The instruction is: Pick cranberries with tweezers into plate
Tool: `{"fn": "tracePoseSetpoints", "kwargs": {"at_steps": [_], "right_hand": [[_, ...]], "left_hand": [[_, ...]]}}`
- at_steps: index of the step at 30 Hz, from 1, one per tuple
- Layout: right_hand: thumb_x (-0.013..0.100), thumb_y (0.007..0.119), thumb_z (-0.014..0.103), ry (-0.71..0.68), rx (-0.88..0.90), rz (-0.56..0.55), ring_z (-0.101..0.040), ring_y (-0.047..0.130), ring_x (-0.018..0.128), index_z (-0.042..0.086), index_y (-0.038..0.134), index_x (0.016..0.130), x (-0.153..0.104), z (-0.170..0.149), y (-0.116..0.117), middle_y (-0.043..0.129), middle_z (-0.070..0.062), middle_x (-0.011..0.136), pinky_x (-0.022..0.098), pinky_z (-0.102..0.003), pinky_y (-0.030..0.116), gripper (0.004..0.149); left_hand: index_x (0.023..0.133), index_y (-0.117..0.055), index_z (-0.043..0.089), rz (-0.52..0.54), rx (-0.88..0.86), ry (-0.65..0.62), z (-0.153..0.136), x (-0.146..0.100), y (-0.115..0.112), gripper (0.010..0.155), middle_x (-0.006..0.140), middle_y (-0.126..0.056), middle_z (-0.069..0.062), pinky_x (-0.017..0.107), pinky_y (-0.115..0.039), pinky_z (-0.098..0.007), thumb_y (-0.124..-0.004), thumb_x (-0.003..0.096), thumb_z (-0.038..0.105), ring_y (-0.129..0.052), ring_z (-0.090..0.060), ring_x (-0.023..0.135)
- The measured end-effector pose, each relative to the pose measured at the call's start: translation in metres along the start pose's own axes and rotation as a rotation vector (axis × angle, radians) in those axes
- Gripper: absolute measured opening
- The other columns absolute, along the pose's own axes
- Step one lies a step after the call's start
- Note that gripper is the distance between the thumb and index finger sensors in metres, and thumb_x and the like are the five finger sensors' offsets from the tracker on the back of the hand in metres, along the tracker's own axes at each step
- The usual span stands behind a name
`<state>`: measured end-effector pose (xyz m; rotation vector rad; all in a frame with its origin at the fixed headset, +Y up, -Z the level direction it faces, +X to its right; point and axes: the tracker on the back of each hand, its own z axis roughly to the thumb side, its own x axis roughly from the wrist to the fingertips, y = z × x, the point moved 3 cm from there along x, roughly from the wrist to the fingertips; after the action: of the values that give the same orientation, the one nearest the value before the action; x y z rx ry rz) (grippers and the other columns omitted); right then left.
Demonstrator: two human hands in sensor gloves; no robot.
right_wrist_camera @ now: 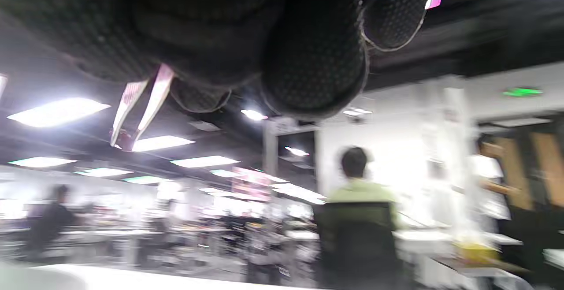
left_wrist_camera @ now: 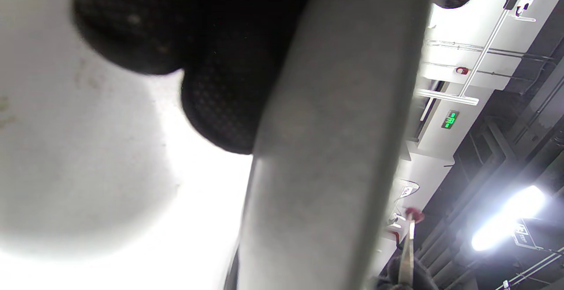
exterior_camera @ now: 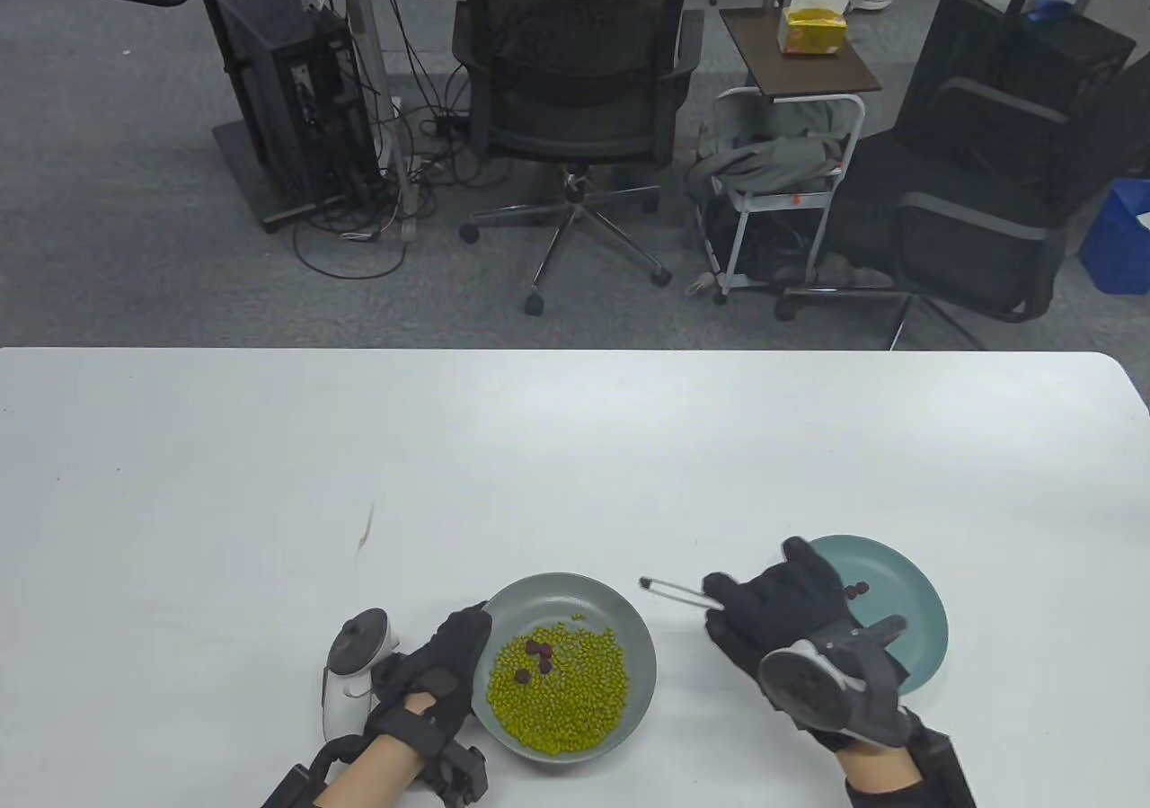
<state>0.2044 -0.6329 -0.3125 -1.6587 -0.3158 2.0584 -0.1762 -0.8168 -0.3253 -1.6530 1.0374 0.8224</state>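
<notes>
A grey bowl [exterior_camera: 629, 615] of green beans holds a few dark red cranberries [exterior_camera: 537, 655]. My left hand [exterior_camera: 449, 660] grips the bowl's left rim; in the left wrist view its fingers [left_wrist_camera: 216, 105] lie against the rim [left_wrist_camera: 335, 149]. My right hand [exterior_camera: 746, 615] pinches metal tweezers [exterior_camera: 678, 589], which point left over the table between the bowl and a teal plate [exterior_camera: 916, 615]. A small red cranberry sits between the tips in the left wrist view [left_wrist_camera: 414, 214] and the right wrist view [right_wrist_camera: 123, 142]. Two cranberries [exterior_camera: 858, 589] lie on the plate.
The white table [exterior_camera: 575, 448] stretches far beyond the dishes, with a small dark mark [exterior_camera: 364, 534] left of the bowl. An office chair [exterior_camera: 575, 107] and a trolley [exterior_camera: 782, 179] stand on the floor behind the table's far edge.
</notes>
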Motion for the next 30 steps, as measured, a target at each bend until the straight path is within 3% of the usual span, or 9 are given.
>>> {"fn": "tracePoseSetpoints", "kwargs": {"at_steps": [5,9,12,22,29,30], "right_hand": [[0.032,0.083,0.053,0.443,-0.07,0.262,-0.012,0.095,0.051,0.03,0.093,0.069,0.001,-0.099,0.014,0.094,0.017,0.041,0.071,-0.053,0.059,0.045],[0.031,0.084,0.053,0.531,-0.089,0.45,-0.013,0.096,0.049,0.029,0.095,0.068,-0.009,-0.134,0.049,0.095,0.017,0.039,0.07,-0.05,0.061,0.045],[0.03,0.085,0.054,0.517,-0.091,0.524,-0.012,0.097,0.047,0.03,0.096,0.066,-0.01,-0.138,0.063,0.095,0.018,0.037,0.069,-0.049,0.062,0.045],[0.027,0.087,0.055,0.454,-0.138,0.646,-0.011,0.1,0.043,0.03,0.099,0.062,-0.012,-0.134,0.072,0.097,0.019,0.034,0.067,-0.048,0.066,0.045],[0.027,0.085,0.057,0.503,-0.164,0.665,-0.011,0.1,0.043,0.03,0.097,0.064,-0.013,-0.137,0.07,0.097,0.019,0.034,0.066,-0.048,0.066,0.048],[0.028,0.084,0.057,0.502,-0.151,0.617,-0.011,0.099,0.045,0.03,0.096,0.066,-0.011,-0.138,0.066,0.096,0.019,0.035,0.067,-0.048,0.065,0.048]], "left_hand": [[0.101,-0.047,0.018,-0.005,0.005,0.005,-0.001,0.0,-0.001,0.06,0.08,-0.084,-0.004,0.025,-0.093,-0.039,-0.058,0.0534,0.053,-0.111,-0.023,0.036],[0.101,-0.047,0.018,-0.01,0.005,0.008,-0.001,0.0,-0.002,0.06,0.08,-0.084,-0.004,0.025,-0.093,-0.039,-0.058,0.0534,0.053,-0.111,-0.023,0.036],[0.101,-0.047,0.018,-0.009,0.012,0.008,-0.001,0.001,-0.002,0.06,0.08,-0.084,-0.004,0.025,-0.093,-0.039,-0.058,0.0534,0.053,-0.111,-0.023,0.036],[0.101,-0.047,0.018,-0.01,0.014,0.007,-0.002,0.001,-0.002,0.06,0.08,-0.084,-0.004,0.025,-0.093,-0.039,-0.059,0.0534,0.053,-0.112,-0.023,0.036],[0.101,-0.048,0.018,-0.011,0.016,0.004,-0.001,0.001,-0.001,0.06,0.08,-0.084,-0.005,0.025,-0.093,-0.039,-0.059,0.0533,0.053,-0.112,-0.023,0.035],[0.101,-0.048,0.018,-0.009,0.016,0.004,-0.001,0.001,-0.001,0.06,0.08,-0.084,-0.005,0.025,-0.093,-0.039,-0.059,0.0533,0.053,-0.112,-0.023,0.035]]}}
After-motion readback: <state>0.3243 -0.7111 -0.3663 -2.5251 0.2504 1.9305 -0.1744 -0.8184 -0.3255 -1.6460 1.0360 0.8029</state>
